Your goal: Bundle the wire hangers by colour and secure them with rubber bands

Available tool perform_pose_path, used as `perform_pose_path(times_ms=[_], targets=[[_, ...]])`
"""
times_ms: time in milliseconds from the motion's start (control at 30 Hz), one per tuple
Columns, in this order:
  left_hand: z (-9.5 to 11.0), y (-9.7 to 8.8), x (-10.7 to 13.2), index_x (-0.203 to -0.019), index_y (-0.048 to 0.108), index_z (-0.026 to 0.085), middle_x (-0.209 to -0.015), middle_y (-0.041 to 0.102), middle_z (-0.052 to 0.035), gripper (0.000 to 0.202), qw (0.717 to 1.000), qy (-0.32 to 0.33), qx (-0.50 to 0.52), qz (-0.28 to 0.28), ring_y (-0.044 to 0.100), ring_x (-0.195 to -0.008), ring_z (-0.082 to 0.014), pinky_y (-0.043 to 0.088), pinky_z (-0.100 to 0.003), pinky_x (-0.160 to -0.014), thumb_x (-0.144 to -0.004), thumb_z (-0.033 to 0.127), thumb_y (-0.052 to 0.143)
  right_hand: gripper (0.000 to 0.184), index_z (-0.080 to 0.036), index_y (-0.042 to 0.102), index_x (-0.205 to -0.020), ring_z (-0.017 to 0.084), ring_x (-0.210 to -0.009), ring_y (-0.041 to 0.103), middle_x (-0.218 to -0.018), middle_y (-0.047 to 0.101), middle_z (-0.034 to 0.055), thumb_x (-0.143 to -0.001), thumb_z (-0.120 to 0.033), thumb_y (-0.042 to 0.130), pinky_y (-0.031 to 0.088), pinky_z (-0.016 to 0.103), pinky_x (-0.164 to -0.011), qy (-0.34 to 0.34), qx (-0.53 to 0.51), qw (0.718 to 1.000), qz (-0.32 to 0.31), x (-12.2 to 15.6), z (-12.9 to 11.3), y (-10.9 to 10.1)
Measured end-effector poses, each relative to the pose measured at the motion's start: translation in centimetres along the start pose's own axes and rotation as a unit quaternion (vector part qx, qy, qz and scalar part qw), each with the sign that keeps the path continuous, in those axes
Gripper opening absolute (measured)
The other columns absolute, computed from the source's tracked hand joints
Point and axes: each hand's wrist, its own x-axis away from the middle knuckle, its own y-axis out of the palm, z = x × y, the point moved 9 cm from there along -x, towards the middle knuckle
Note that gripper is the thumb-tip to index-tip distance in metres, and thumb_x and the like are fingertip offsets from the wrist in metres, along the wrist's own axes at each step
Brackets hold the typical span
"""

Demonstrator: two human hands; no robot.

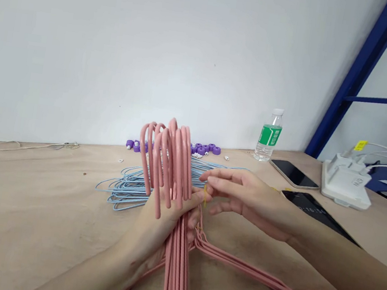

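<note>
My left hand grips the pink hangers firmly at six o'clock, while my right hand pinches narrowly at the yellow band.

A plain workroom, shown by the long tan worktop, dark blue steel rack frame, and bundled pink wire hangers.

Tabletop against a wall. A bundle of wire hangers stands gripped in the left hand, with the right hand just beside it. Behind them, a pile of wire hangers lies on the tabletop; farther back, near the wall, lie small round plastic parts. To the right: a plastic bottle, a smartphone behind a second smartphone, and, farthest right, a multi-port charger.
</note>
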Motion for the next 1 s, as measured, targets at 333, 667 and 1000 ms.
perform_pose_path(times_ms=[333,667,1000], targets=[[0.3,-0.1,-0.2,-0.050,0.054,0.013,-0.038,0.051,0.0038,0.022,0.998,0.015,-0.067,-0.010,0.044,-0.032,-0.0040,0.037,-0.010,-0.033,-0.062,0.021,0.071,0.018,-0.016,0.060,-0.068,0.008,-0.059,0.052,-0.066,0.058,-0.0026,-0.060,-0.027,0.071,0.041,0.024,-0.059,-0.029,0.159,0.987,0.019,0.3,-0.6,-0.3],[0.1,-0.6,-0.1,-0.062,0.058,0.013,-0.044,0.055,0.0040,0.012,0.999,0.006,-0.053,0.004,0.046,-0.034,-0.0050,0.039,-0.012,-0.033,-0.069,0.019,0.065,0.019,-0.016,0.055,-0.068,0.008,-0.060,0.053,-0.066,0.057,-0.0031,-0.065,-0.031,0.067,0.041,0.024,-0.061,-0.008,0.232,0.971,-0.053,0.4,-0.8,-0.7],[0.5,-0.3,-0.2,-0.049,0.050,0.013,-0.039,0.049,0.0047,0.028,0.999,0.017,-0.029,0.002,0.041,-0.030,-0.0031,0.036,-0.010,-0.031,-0.065,0.023,0.070,0.032,-0.016,0.048,-0.071,0.011,-0.070,0.046,-0.071,0.048,-0.0013,-0.076,-0.048,0.052,0.038,0.028,-0.068,-0.099,0.225,0.968,-0.052,0.0,-1.4,-0.1]])
